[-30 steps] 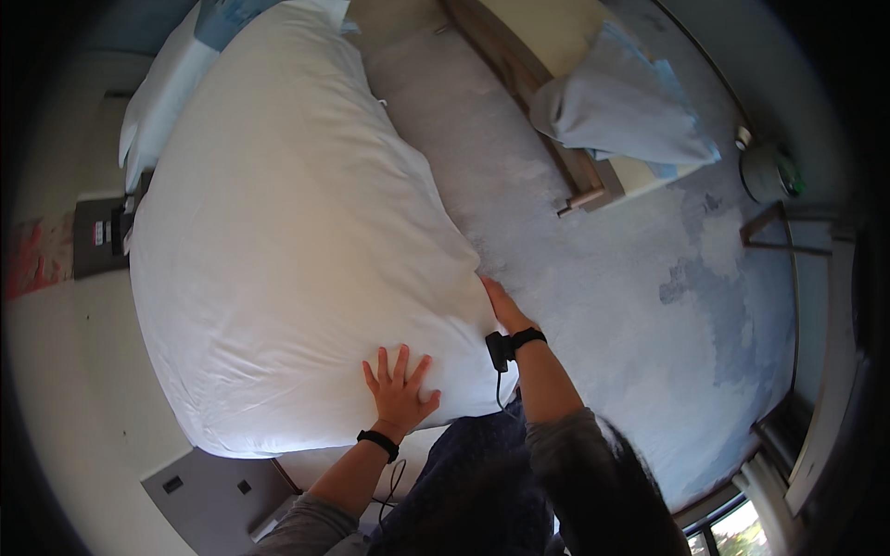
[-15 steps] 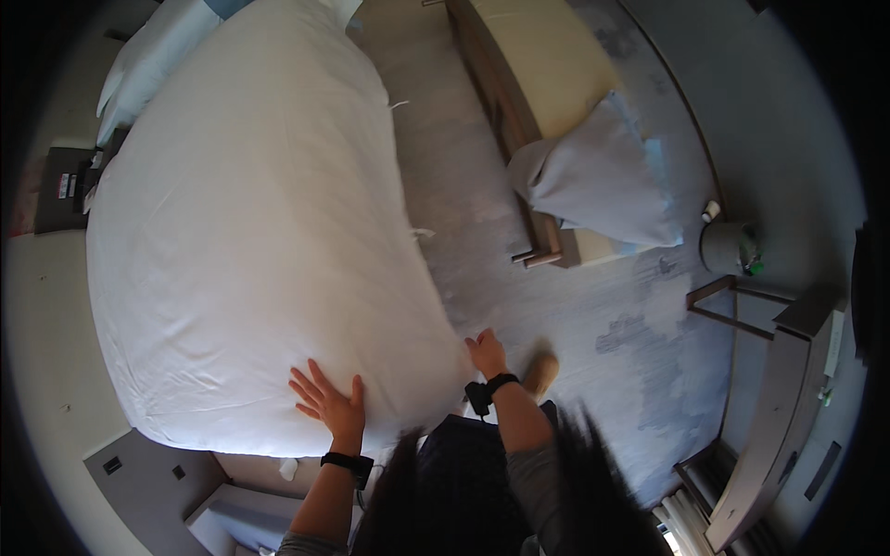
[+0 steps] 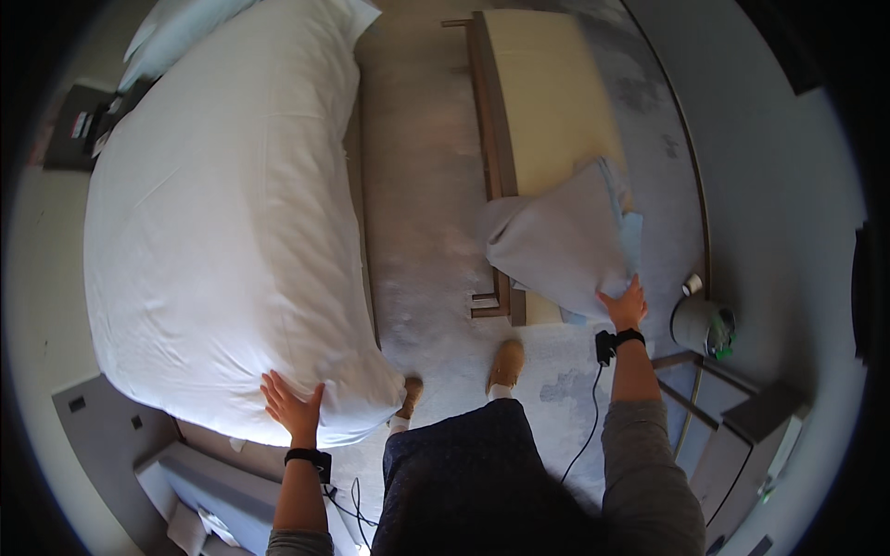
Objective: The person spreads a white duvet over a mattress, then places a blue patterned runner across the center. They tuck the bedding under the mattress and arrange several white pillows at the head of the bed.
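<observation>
A white duvet (image 3: 213, 232) covers the bed on the left, its near corner rounded and wrinkled. My left hand (image 3: 291, 406) is open, fingers spread, resting on the duvet close to its near edge. Out to the right, my right hand (image 3: 625, 304) is at the near edge of a folded grey cloth (image 3: 565, 232) with a pale blue border. Its thumb and fingers are apart; how firmly it touches the cloth is hard to see. The cloth lies bunched across the near end of a bench with a cream top (image 3: 547, 102).
Carpeted floor (image 3: 417, 185) runs between bed and bench, my feet at its near end. A bin (image 3: 695, 324) stands by the right wall, near a wooden frame and drawer unit (image 3: 742, 454). A grey sofa (image 3: 209, 491) is at lower left. Cables trail from both wrists.
My right hand has left the duvet's side edge and reached right to the grey cloth. My left hand stays on the duvet. The view has shifted, and more of the bed's side shows.
</observation>
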The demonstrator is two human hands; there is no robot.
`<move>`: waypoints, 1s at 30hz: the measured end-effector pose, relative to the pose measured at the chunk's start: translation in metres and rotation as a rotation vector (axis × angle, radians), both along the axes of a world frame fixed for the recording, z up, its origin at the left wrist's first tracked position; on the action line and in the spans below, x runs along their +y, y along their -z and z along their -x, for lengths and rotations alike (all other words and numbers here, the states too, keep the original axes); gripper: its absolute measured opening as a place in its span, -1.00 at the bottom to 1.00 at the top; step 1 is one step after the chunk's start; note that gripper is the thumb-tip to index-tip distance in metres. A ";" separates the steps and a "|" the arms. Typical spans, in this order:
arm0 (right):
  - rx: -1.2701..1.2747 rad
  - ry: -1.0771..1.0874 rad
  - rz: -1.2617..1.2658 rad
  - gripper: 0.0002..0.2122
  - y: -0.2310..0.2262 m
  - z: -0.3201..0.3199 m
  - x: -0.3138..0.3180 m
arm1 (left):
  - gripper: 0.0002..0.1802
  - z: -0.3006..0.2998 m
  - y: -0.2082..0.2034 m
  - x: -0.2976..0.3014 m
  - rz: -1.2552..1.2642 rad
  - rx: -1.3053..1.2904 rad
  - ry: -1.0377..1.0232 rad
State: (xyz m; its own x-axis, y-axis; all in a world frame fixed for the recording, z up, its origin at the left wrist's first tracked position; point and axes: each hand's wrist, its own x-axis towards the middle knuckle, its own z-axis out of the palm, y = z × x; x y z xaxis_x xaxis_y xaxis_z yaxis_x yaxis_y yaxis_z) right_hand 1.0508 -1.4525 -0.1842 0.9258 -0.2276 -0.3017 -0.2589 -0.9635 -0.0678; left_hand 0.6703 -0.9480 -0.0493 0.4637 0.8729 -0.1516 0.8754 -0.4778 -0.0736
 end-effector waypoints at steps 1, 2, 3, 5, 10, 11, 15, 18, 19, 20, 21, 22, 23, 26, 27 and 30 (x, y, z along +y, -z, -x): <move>0.001 -0.026 -0.017 -0.09 0.010 -0.009 -0.005 | 0.11 -0.004 -0.004 0.002 0.031 -0.020 -0.044; 0.065 -0.036 -0.046 -0.11 0.023 -0.014 -0.022 | 0.11 -0.006 -0.003 0.003 0.029 -0.030 -0.064; 0.123 -0.050 -0.078 -0.13 0.032 -0.019 -0.032 | 0.05 -0.008 0.000 0.006 0.113 -0.115 -0.066; 0.217 -0.027 -0.255 -0.27 0.028 -0.017 -0.026 | 0.00 -0.010 -0.004 0.012 0.163 -0.229 -0.093; 0.057 -0.389 -0.420 -0.62 -0.064 0.021 0.046 | -0.10 0.012 -0.051 0.024 0.450 -0.252 -0.114; 0.031 -0.533 -0.487 -0.60 -0.089 0.028 0.051 | -0.09 0.008 -0.063 0.019 0.528 -0.259 -0.211; 0.046 -0.827 -0.526 -0.60 -0.244 0.057 0.091 | -0.34 -0.039 -0.119 -0.039 0.438 -0.367 0.205; 0.249 -1.298 -0.453 -0.64 -0.354 0.074 0.124 | -0.39 -0.088 -0.208 -0.118 0.483 -0.599 0.680; 0.264 -1.528 -0.522 -0.66 -0.388 0.086 0.135 | -0.30 -0.098 -0.233 -0.135 0.531 -0.683 0.865; 0.282 -1.735 -0.591 -0.66 -0.418 0.097 0.145 | -0.30 -0.111 -0.271 -0.156 0.522 -0.724 0.955; 0.287 -1.777 -0.583 -0.66 -0.447 0.105 0.157 | -0.30 -0.120 -0.305 -0.170 0.502 -0.762 1.040; 0.299 -1.933 -0.550 -0.68 -0.473 0.117 0.167 | -0.30 -0.119 -0.312 -0.178 0.480 -0.774 0.995; 0.310 -2.073 -0.516 -0.69 -0.495 0.129 0.174 | -0.38 -0.116 -0.313 -0.183 0.637 -0.804 1.106; 0.317 -2.155 -0.521 -0.68 -0.552 0.145 0.179 | -0.54 -0.088 -0.346 -0.178 0.750 -0.875 1.207; 0.318 -2.156 -0.503 -0.68 -0.566 0.148 0.179 | -0.62 -0.078 -0.356 -0.177 0.706 -0.904 1.220; 0.202 -2.184 -0.486 -0.68 -0.599 0.164 0.183 | -0.71 -0.053 -0.368 -0.171 0.579 -0.899 1.080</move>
State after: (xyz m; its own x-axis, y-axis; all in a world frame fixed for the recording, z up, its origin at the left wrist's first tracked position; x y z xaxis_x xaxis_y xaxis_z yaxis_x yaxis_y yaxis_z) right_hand 0.8872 -1.2696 0.4144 -0.4672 0.8792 -0.0938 0.8149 0.3870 -0.4316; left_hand 0.7229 -1.1194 0.3183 0.9443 -0.0138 0.3287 -0.2514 -0.6748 0.6939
